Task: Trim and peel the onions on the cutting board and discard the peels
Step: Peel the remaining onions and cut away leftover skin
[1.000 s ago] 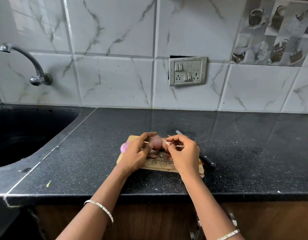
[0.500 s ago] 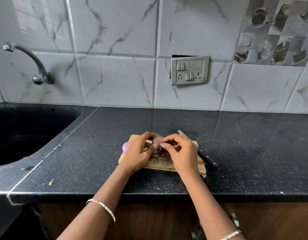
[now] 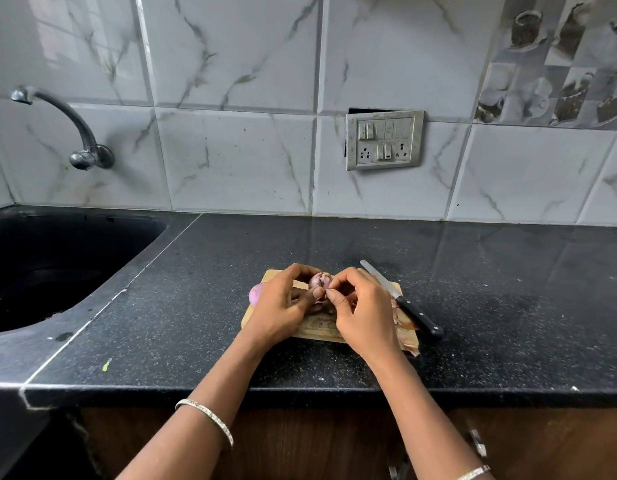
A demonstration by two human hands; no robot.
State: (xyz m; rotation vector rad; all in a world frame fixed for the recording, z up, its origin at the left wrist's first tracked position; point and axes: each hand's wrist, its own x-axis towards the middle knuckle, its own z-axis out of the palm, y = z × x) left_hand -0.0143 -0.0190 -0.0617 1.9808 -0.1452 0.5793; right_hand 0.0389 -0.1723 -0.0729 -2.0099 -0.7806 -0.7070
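Home kitchen: black granite table (image 3: 230, 341) with inset dark sink (image 3: 40, 271), wall-mounted tap (image 3: 75, 133), marble-look tiled backsplash (image 3: 237, 161), switch/socket plate (image 3: 385, 140), teacup-print decor tiles (image 3: 556, 60).

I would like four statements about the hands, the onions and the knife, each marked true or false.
1. The left hand holds an onion and the right hand pinches at it. True.
2. The right hand grips the knife. False: it lies untouched at the right edge of the cutting board.
3. A second onion lies just left of the left hand. True.
4. The peels lie left of the cutting board. False: they lie at its right side, by the knife handle.
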